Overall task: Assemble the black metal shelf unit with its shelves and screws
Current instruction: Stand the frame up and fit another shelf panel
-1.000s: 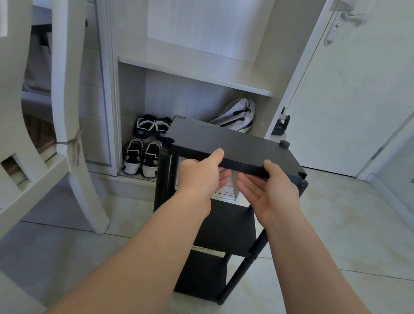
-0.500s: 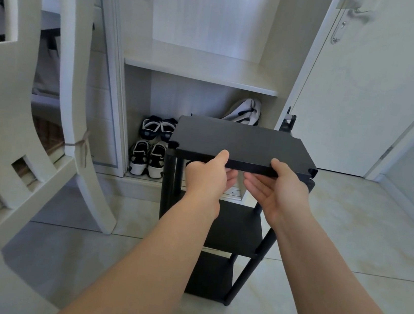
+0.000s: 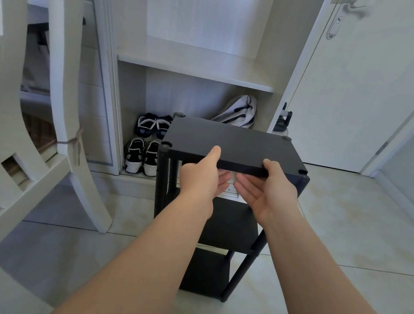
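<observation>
head view: left hand and right hand each pinch the near edge of the top shelf, thumbs above, fingers partly hidden beneath. it sits atop the black shelf unit; sneakers behind the unit are partly hidden.

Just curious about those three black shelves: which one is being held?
The top shelf: the left hand and right hand hold its front edge. The middle shelf and bottom shelf are untouched.

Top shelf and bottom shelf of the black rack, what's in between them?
The middle shelf, seen in the head view, sits between the top shelf and the bottom shelf.
</observation>
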Tool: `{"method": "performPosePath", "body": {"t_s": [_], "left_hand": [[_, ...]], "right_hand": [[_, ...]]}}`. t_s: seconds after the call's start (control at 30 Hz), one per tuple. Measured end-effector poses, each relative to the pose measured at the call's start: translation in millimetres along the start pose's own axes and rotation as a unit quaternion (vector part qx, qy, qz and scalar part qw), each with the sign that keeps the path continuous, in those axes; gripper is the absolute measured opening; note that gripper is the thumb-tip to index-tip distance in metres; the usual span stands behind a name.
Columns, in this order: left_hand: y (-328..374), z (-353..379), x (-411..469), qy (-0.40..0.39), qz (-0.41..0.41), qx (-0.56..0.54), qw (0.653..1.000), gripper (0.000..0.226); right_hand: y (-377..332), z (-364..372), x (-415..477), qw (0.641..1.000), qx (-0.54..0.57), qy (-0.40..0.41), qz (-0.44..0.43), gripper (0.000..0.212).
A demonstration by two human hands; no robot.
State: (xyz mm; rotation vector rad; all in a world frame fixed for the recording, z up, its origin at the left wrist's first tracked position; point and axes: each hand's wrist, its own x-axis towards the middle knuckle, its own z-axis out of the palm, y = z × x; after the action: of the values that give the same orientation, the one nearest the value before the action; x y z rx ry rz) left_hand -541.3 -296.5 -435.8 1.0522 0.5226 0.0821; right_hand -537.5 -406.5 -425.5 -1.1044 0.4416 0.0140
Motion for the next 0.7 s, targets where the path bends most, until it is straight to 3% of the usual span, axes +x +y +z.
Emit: {"method": "performPosePath", "body": {"t_s": [0.7], "left_hand": [[-12.5,0.8,3.1,0.060,-0.002,0.023,0.998,0.017]], "right_hand": [[12.4,-1.0,4.4,0.998,-0.013,0.049,0.027,0.026]]}}
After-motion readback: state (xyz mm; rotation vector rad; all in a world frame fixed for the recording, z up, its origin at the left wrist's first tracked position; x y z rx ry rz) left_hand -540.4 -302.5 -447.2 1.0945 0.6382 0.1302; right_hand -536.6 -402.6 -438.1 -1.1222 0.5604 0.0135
